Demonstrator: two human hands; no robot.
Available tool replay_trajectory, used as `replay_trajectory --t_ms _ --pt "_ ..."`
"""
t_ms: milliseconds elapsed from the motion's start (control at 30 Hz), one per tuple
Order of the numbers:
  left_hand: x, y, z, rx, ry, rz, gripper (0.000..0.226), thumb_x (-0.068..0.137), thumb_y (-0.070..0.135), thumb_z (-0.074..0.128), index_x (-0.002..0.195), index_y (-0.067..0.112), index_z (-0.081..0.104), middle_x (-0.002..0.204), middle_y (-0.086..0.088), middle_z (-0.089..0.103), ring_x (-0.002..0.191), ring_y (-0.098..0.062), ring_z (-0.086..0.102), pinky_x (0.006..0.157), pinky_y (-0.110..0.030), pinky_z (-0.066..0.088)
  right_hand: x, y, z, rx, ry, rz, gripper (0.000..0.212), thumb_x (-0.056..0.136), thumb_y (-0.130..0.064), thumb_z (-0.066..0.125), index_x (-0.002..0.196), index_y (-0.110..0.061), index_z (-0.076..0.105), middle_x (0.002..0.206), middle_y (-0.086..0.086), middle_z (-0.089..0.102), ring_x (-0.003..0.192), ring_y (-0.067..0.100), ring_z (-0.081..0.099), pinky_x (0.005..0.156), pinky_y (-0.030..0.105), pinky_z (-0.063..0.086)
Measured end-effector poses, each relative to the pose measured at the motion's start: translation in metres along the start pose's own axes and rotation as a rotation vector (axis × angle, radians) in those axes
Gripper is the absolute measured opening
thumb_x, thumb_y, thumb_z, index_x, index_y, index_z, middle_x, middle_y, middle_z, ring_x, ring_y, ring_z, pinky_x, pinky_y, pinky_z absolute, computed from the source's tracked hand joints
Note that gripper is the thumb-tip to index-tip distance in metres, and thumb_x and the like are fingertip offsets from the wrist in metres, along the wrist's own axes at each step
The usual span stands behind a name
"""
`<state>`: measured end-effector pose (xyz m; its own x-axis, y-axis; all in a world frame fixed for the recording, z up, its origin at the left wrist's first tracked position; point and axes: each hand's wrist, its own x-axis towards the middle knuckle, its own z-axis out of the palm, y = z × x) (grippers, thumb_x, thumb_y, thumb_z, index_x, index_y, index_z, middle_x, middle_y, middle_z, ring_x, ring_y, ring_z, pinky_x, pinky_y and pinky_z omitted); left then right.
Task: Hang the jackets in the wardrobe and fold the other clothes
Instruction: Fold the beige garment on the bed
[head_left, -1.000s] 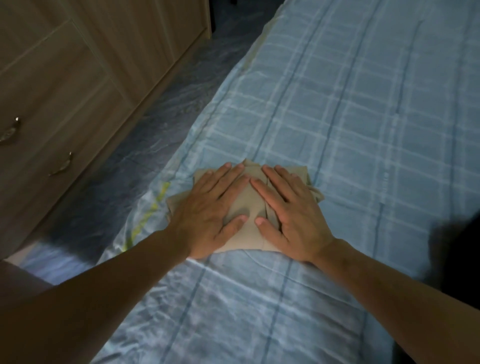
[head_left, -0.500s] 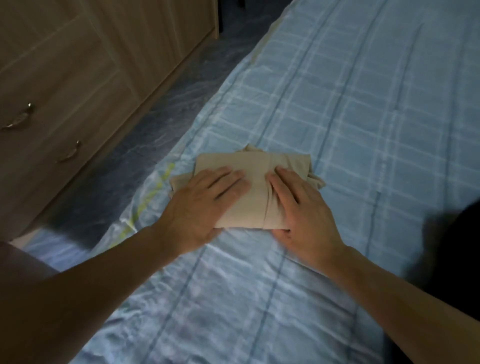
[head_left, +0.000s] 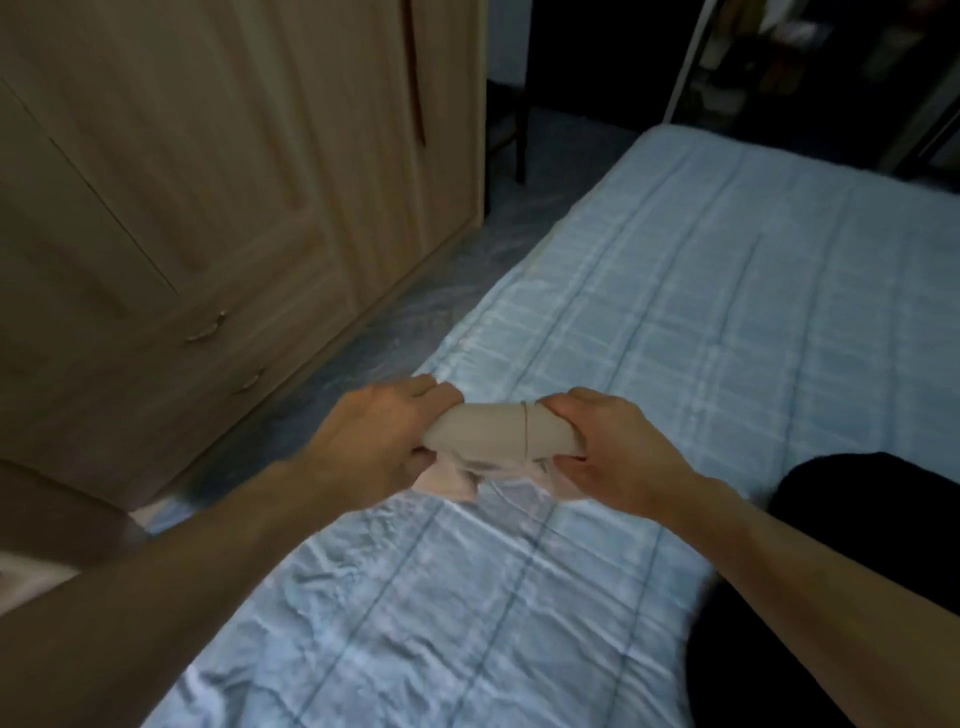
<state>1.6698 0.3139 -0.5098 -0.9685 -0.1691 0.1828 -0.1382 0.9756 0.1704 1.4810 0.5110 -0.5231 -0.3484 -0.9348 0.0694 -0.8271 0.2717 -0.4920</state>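
Gripping the folded beige garment (head_left: 493, 434) at both ends, your left hand (head_left: 379, 441) curls round its 9 o'clock end and your right hand (head_left: 618, 457) round its 3 o'clock end, fingers wrapped over the top. The bundle sits mid-frame over the blue checked bed (head_left: 727, 312), seemingly off the sheet, though blur makes that uncertain. The wardrobe (head_left: 208, 156) stands at 10 o'clock.
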Motion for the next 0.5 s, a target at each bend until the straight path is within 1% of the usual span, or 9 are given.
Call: replay_trajectory --t_ms 33,100,133,200,267,333,367,433,500 --pt "-0.009 0.006 -0.029 -0.008 0.000 -0.011 0.046 0.068 0.031 0.065 0.113 0.030 0.056 0.106 0.005 0.066 0.091 -0.024 0.066 0.065 -0.036 0.054 -0.006 -0.017 -0.022 0.022 -0.044 -0.025 0.043 0.071 -0.032 0.061 0.113 -0.022 0.067 0.098 0.000 0.066 0.088 0.021 0.065 0.080 0.035 0.051" --pt "-0.029 0.022 -0.090 0.001 -0.001 -0.018 0.043 0.071 0.034 0.060 0.114 0.033 0.059 0.108 0.008 0.067 0.096 -0.020 0.065 0.070 -0.031 0.049 -0.017 -0.051 -0.068 0.018 -0.107 -0.094 0.035 0.072 -0.027 0.065 0.105 -0.018 0.069 0.094 0.000 0.067 0.086 0.019 0.063 0.079 0.036 0.050" --pt "-0.039 0.032 -0.122 -0.004 0.000 -0.032 0.043 0.071 0.034 0.060 0.113 0.033 0.060 0.106 0.009 0.067 0.096 -0.020 0.064 0.070 -0.030 0.047 -0.023 -0.070 -0.092 0.021 -0.106 -0.122 0.031 0.072 -0.025 0.066 0.102 -0.017 0.069 0.092 -0.001 0.068 0.085 0.017 0.063 0.079 0.035 0.050" --pt "-0.061 0.053 -0.188 -0.034 0.050 -0.074 0.039 0.068 0.029 0.059 0.107 0.033 0.061 0.098 0.007 0.069 0.091 -0.022 0.065 0.067 -0.029 0.044 -0.033 -0.114 -0.139 0.058 -0.064 -0.170 0.030 0.072 -0.023 0.066 0.100 -0.014 0.071 0.091 -0.003 0.069 0.083 0.013 0.063 0.078 0.027 0.049" --pt "-0.087 0.073 -0.256 -0.053 0.113 -0.099 0.040 0.067 0.026 0.057 0.106 0.034 0.059 0.094 0.007 0.071 0.088 -0.022 0.067 0.068 -0.031 0.048 -0.044 -0.163 -0.182 0.086 -0.012 -0.229 0.024 0.075 -0.021 0.067 0.095 -0.011 0.071 0.085 -0.002 0.069 0.078 0.010 0.064 0.072 0.025 0.048" --pt "-0.115 0.090 -0.323 -0.033 0.148 -0.095 0.042 0.067 0.029 0.053 0.109 0.034 0.056 0.093 0.003 0.072 0.086 -0.022 0.067 0.069 -0.034 0.052 -0.052 -0.215 -0.219 0.102 0.004 -0.275 0.010 0.080 -0.014 0.070 0.088 -0.010 0.068 0.077 -0.005 0.066 0.071 0.004 0.062 0.063 0.019 0.046" --pt "-0.131 0.096 -0.354 -0.015 0.161 -0.096 0.041 0.068 0.027 0.053 0.108 0.034 0.055 0.092 0.001 0.072 0.085 -0.023 0.067 0.068 -0.035 0.052 -0.055 -0.241 -0.234 0.106 0.004 -0.303 0.007 0.081 -0.010 0.071 0.086 -0.010 0.067 0.074 -0.006 0.065 0.069 0.005 0.061 0.060 0.016 0.044" --pt "-0.163 0.108 -0.409 0.027 0.179 -0.137 0.039 0.069 0.021 0.057 0.106 0.032 0.061 0.093 -0.003 0.072 0.085 -0.025 0.068 0.069 -0.037 0.053 -0.060 -0.293 -0.259 0.107 0.023 -0.377 0.007 0.081 -0.008 0.072 0.084 -0.010 0.066 0.073 -0.002 0.065 0.070 0.010 0.063 0.058 0.017 0.043" --pt "-0.197 0.114 -0.453 0.092 0.199 -0.204 0.040 0.070 0.021 0.058 0.109 0.022 0.068 0.097 -0.006 0.073 0.089 -0.028 0.068 0.073 -0.039 0.053 -0.061 -0.342 -0.275 0.090 0.052 -0.464 0.009 0.080 -0.009 0.074 0.083 -0.012 0.066 0.073 -0.002 0.066 0.071 0.010 0.063 0.059 0.018 0.044"
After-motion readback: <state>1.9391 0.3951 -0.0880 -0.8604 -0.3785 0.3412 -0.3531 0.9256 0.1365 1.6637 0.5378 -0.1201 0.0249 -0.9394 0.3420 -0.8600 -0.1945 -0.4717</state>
